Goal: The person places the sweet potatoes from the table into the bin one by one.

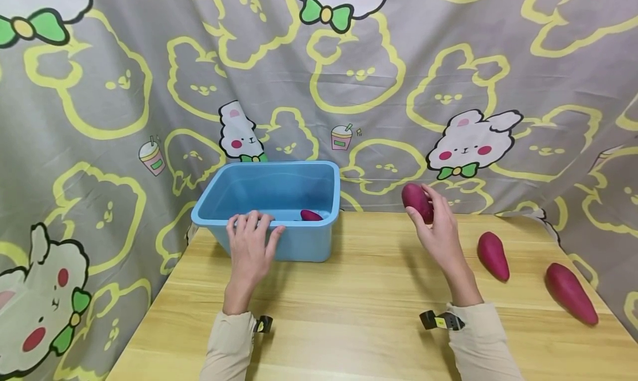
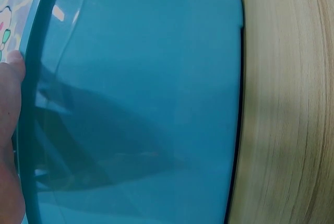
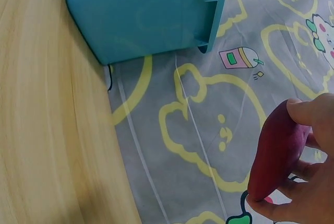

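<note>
A purple sweet potato (image 1: 415,199) is held up by my right hand (image 1: 441,228), thumb on one side and fingers on the other. The right wrist view shows the same sweet potato (image 3: 279,151) between the thumb and fingertips. My left hand (image 1: 249,253) grips the front rim of a blue plastic bin (image 1: 299,245), fingers hooked over the edge. In the left wrist view the bin's side wall (image 2: 146,78) fills most of the picture. Another sweet potato (image 1: 311,215) lies inside the bin at its right; the front wall hides part of the interior.
Two more sweet potatoes, one nearer (image 1: 493,256) and one farther right (image 1: 570,293), lie on the wooden table (image 1: 349,325). A grey patterned curtain (image 1: 369,82) hangs behind the table and along its sides. The bin stands at the table's back left.
</note>
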`<state>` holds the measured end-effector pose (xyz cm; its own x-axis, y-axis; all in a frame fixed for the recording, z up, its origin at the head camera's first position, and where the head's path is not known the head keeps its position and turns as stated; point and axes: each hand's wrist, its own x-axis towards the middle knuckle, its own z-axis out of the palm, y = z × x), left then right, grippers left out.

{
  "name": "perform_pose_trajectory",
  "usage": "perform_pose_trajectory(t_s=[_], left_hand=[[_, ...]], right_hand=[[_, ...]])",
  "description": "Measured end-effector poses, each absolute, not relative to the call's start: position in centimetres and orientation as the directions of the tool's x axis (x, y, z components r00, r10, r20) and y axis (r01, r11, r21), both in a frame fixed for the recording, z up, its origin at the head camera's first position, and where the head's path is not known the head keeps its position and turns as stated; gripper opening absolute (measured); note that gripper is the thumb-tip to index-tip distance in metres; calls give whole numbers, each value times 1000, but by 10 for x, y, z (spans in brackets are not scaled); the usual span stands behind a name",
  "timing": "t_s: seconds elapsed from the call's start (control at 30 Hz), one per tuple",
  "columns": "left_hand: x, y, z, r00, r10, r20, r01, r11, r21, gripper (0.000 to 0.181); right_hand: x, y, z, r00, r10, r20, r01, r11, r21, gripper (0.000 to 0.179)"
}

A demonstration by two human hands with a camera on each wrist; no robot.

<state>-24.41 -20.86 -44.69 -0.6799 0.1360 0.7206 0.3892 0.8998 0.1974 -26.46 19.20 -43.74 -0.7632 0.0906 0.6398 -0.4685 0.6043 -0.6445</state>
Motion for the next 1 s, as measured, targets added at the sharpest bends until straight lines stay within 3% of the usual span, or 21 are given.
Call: perform_pose_trajectory(t_s=[1.0], left_hand=[[-243,-208,-446,-691,134,710,380,903,200,42]], right_hand=[[-260,173,-430,-737,57,674,-514,600,-613,57]])
